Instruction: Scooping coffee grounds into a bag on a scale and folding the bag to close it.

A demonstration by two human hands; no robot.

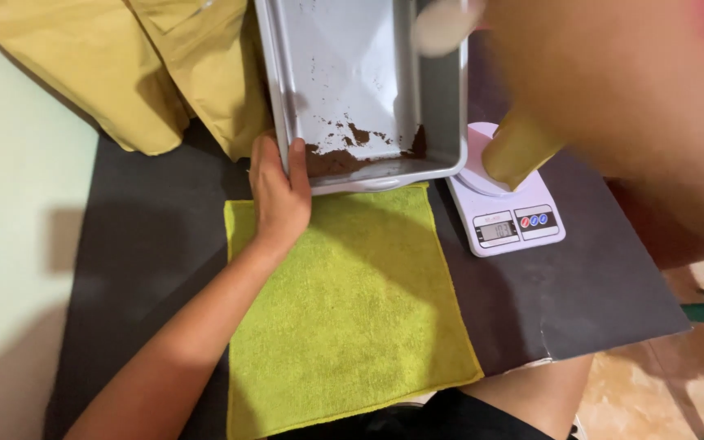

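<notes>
My left hand [280,191] grips the near left corner of a grey metal tray [344,65], thumb over its rim. The tray is tilted toward me, and brown powder [337,159] has gathered along its near edge. It rests above a yellow-green cloth [352,301]. My right arm fills the upper right, blurred and very close to the camera. My right hand [450,23] appears at the top as a blur over the tray's right rim; what it holds cannot be made out. A tan paper bag [519,151] stands on a small white kitchen scale [511,216].
The cloth and scale lie on a dark mat [148,236] over a pale table [18,187]. Crumpled tan paper bags [124,73] sit at the back left. My knee and a tiled floor [653,383] show at the lower right.
</notes>
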